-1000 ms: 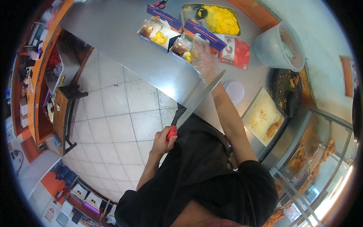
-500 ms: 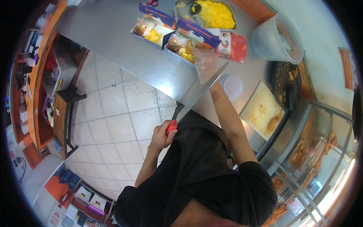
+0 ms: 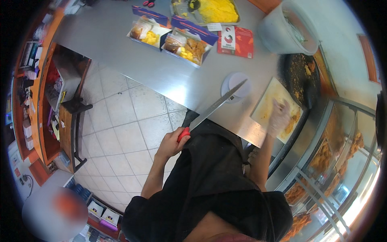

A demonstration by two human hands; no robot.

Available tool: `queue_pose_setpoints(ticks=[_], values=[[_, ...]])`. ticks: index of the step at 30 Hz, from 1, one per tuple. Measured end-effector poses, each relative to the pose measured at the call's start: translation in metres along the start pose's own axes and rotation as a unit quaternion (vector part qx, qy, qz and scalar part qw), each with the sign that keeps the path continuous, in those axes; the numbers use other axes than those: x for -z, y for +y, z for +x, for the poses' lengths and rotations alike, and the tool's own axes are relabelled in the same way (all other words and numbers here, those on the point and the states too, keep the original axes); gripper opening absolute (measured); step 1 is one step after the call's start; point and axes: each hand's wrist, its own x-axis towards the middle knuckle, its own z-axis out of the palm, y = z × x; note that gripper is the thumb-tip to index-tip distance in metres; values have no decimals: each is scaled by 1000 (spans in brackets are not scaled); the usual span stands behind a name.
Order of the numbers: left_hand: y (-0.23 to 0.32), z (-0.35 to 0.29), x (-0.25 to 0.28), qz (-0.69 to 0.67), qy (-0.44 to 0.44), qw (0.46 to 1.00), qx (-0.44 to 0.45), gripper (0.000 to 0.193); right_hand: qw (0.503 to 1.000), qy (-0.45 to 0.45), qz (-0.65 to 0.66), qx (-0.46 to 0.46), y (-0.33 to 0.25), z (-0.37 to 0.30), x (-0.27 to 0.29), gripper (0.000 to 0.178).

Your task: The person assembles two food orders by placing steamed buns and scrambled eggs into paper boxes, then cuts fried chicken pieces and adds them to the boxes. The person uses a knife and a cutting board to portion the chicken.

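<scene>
My left hand (image 3: pixel 171 143) is wrapped round the red handle of a long knife (image 3: pixel 219 103). Its blade points away to the right, with the tip over a small white kitchen scale (image 3: pixel 238 78). In a clear plastic glove, my right hand (image 3: pixel 280 115) is over the white cutting board (image 3: pixel 269 93), its fingers apart. Beside and partly under that hand lies a brown fried piece (image 3: pixel 293 123) at the board's edge. Two open meal boxes stand farther back: the left box (image 3: pixel 146 34) holds a wrapped bun and yellow food, the right box (image 3: pixel 187 48) also a brown fried piece.
At the back stands a metal tray of yellow food (image 3: pixel 217 11), near a red printed package (image 3: pixel 240 42) and a large translucent bucket (image 3: pixel 284 30). A dark round pan (image 3: pixel 298 78) adjoins the board. Fried food fills a glass display case (image 3: pixel 326 157) on the right.
My right hand has left the right meal box and moved to the cutting board. A brown fried piece now shows in that box. The knife stays in my left hand.
</scene>
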Motion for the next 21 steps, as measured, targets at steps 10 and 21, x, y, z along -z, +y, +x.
queue_pose_setpoints(ticks=[10, 21], values=[[77, 63, -106, 31, -106, 994, 7, 31, 992, 21, -120, 25, 240, 56, 7, 56], [129, 74, -247, 153, -118, 981, 17, 37, 958, -268, 102, 6, 162, 42, 58, 53]])
